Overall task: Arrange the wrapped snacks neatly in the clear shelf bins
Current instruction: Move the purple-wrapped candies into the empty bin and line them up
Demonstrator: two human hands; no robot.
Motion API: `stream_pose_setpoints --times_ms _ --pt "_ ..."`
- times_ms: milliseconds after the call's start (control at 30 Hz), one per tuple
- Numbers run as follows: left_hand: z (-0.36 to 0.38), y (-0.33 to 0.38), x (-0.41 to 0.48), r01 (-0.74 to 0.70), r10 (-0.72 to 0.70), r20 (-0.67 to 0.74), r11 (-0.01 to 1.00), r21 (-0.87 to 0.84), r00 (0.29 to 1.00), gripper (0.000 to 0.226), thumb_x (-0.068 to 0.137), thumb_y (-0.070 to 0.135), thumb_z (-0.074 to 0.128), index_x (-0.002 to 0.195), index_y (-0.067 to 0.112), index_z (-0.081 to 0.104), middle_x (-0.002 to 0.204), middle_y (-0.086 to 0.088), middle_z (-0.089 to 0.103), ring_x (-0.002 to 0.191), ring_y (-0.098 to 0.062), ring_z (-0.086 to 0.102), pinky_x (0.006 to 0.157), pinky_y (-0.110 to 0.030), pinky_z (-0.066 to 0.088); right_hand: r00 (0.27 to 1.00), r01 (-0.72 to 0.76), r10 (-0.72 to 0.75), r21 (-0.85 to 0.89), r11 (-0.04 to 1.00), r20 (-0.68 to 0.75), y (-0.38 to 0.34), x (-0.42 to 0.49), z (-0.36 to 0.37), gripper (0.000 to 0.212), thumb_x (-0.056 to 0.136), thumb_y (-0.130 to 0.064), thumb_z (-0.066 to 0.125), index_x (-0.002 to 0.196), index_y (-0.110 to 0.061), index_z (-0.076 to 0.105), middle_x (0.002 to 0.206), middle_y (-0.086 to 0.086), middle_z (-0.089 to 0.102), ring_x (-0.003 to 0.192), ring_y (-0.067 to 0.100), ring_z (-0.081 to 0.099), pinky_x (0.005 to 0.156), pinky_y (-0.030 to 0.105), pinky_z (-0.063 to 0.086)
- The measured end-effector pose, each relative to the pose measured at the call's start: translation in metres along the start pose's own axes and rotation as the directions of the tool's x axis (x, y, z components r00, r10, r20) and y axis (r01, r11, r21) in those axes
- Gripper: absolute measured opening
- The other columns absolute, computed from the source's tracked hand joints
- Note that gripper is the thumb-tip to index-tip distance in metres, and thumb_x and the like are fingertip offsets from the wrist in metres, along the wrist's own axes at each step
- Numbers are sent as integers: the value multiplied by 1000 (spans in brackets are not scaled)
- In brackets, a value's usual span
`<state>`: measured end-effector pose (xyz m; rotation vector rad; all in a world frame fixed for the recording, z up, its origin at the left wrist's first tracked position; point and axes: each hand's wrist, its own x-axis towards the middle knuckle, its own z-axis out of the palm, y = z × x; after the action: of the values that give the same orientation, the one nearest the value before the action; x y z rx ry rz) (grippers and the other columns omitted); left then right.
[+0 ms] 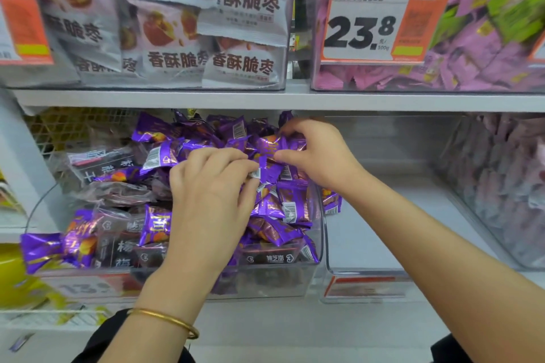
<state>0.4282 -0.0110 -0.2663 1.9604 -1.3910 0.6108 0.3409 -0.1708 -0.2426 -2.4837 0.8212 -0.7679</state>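
Observation:
A clear shelf bin (320, 233) on the lower shelf is heaped with purple wrapped snacks (274, 230) mixed with dark clear-wrapped ones (118, 247). Both hands are inside its open top. My left hand (212, 194), a gold bangle on its wrist, has its fingers curled over purple packets at the middle of the heap and pinches one by its barcode end. My right hand (315, 153) pinches a purple packet (269, 147) between thumb and fingers at the back right of the heap. One purple snack (41, 250) lies at the bin's lower left edge.
Right of the heap stands a clear bin (383, 274) showing bare shelf behind an orange label. Farther right, a bin of pale pink packets (501, 186). The upper shelf (265, 99) holds bins of white jujube bags (177, 38) and pink packets with a price tag (380, 20).

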Motion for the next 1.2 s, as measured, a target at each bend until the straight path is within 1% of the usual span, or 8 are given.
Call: stream_pose_setpoints --times_ms 133,300,433,667,767,900,1033,1200 --pt "1 0 1 9 -9 0 1000 -3 1000 24 83 34 50 92 24 70 100 10 64 98 -14 41 79 -30 21 995 -35 65 346 938 -75 0 -9 -9 25 74 -15 77 97 -15 67 91 -4 65 83 9 58 74 15 44" --pt "2 7 3 22 -24 -36 999 -44 999 32 85 41 49 102 21 67 107 7 64 102 -16 41 83 -30 21 971 -169 239 788 592 28 8 -28 -27 22 78 1 69 83 -18 61 69 -2 67 58 10 62 53 20 48" --pt "-1 25 9 50 -43 43 978 -204 998 56 87 53 38 133 23 49 111 10 61 105 -13 41 85 -22 15 976 -217 111 892 396 189 20 -49 -44 19 69 -1 65 83 -12 60 67 -1 66 51 9 59 47 20 45" --pt "11 50 12 214 -179 117 812 -544 977 31 84 33 63 109 45 48 88 16 62 88 -3 53 81 -24 38 955 -291 82 863 412 283 44 -67 -48 31 64 -8 79 93 -12 69 82 4 69 63 14 60 57 26 48" --pt "13 53 12 270 -240 126 799 -538 962 34 80 27 66 97 46 43 83 13 63 84 -4 55 83 -24 42 942 -332 145 904 268 303 62 -72 -56 48 42 -28 93 83 -15 71 77 6 66 59 15 58 56 26 51" --pt "14 63 12 247 -199 149 833 -494 969 37 80 25 66 105 42 44 82 15 62 83 -1 55 91 -45 42 956 -292 41 941 171 289 60 -78 -61 22 56 -13 77 72 -17 64 99 11 69 72 23 67 59 32 57" --pt "16 70 14 216 -131 190 804 -554 973 36 84 13 62 100 43 51 86 22 65 88 5 58 88 -31 46 965 -247 -17 933 261 260 51 -76 -55 19 62 -14 73 70 -18 56 117 13 66 86 23 67 62 28 54" --pt "21 66 14 147 -54 205 870 -471 977 29 86 25 49 111 34 61 97 23 65 100 -7 57 92 -41 43 967 -254 88 893 372 239 57 -73 -70 26 62 -16 68 74 -12 46 91 4 71 64 12 63 49 18 45"
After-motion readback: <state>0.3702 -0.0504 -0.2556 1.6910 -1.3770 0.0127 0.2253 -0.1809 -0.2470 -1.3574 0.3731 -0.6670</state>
